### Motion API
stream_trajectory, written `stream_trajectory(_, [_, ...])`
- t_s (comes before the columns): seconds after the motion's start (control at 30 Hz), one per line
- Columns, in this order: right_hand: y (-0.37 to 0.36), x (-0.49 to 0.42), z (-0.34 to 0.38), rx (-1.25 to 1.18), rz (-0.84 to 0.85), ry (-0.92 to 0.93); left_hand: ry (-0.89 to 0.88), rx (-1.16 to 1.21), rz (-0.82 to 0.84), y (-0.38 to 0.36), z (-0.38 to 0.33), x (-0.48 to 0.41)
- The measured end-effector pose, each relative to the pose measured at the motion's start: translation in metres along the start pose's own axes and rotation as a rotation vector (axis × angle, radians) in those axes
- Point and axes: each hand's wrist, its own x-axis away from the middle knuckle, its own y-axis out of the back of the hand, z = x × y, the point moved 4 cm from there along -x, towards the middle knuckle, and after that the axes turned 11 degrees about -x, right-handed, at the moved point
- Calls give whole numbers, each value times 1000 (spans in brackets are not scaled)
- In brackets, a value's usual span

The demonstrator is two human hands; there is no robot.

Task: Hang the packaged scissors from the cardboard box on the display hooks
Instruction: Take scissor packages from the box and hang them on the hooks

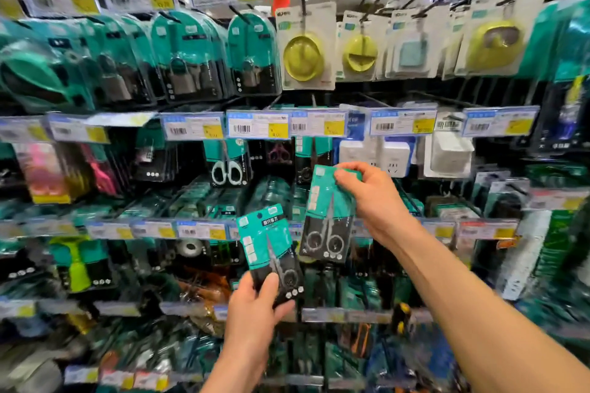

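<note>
My right hand (373,198) pinches the top of a teal-and-black scissors pack (329,217), held up in front of the display just below the second row of price tags. My left hand (255,306) grips the black lower end of a second scissors pack (271,249), tilted left, lower and to the left of the first. More scissors packs hang on hooks behind, among them white-handled scissors (226,166) and a black-and-teal pack (311,153) straight above my right hand. The cardboard box is out of view.
The display wall is full of hanging goods: padlock packs (185,57) at upper left, yellow-green items on white cards (305,48) at upper middle, white plug adapters (396,156) right of my right hand. Rows of price tags (257,124) front the hooks.
</note>
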Motion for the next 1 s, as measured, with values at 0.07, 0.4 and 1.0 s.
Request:
stream_trajectory(0.07, [-1,-23,7,-26,38,-11,-5,-4,-36,2,-3,-11])
stream_trajectory(0.4, [-15,-65,19,-137,49,169,55,-36,-38,-2,3,-19])
stream_trajectory(1.0, [-39,-80,24,-123,47,312,41,-44,-43,17,7,-12])
